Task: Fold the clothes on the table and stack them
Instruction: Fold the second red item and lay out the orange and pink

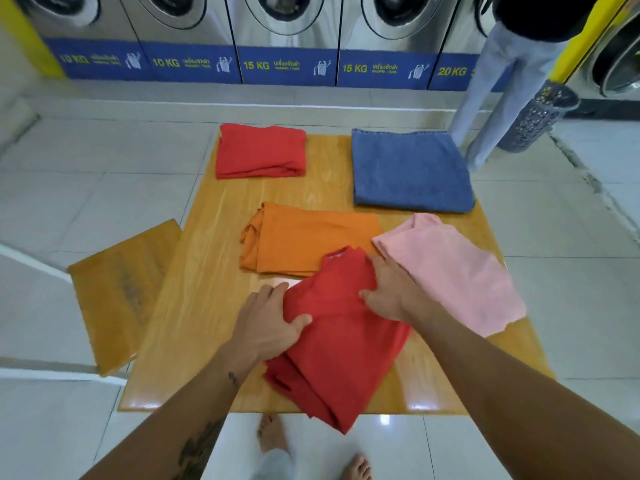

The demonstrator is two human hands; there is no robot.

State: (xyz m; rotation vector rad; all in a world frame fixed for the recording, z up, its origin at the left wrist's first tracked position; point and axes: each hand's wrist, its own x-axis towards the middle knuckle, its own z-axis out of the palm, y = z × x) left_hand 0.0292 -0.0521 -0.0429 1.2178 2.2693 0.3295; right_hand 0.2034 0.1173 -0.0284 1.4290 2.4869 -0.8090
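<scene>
While you stand at the near edge of the wooden table [194, 306], the scene reads as follows.

Your left hand [268, 318]: it lies on the left edge of the near red garment [341, 344], thumb on top of the cloth and fingers curled at its border, gripping that edge.
Your right hand [388, 292]: it lies palm down on the upper right part of the same garment, fingers spread flat; it presses and clamps nothing.
Near red garment: it is partly folded, set at a slant, and its lower corner hangs over the near table edge.
Orange garment [308, 237]: folded, at table centre, its near corner under the red cloth.
Pink garment [457, 271]: loosely laid at the right, touching your right hand's side.
Far red garment [259, 150]: folded, at the far left corner.
Blue denim piece [408, 168]: folded, at the far right.
Stacking: no garments are fully stacked.
Surroundings: washing machines [284, 36] line the far wall; a second person [512, 64] stands at the far right with a perforated basket [540, 116].
</scene>
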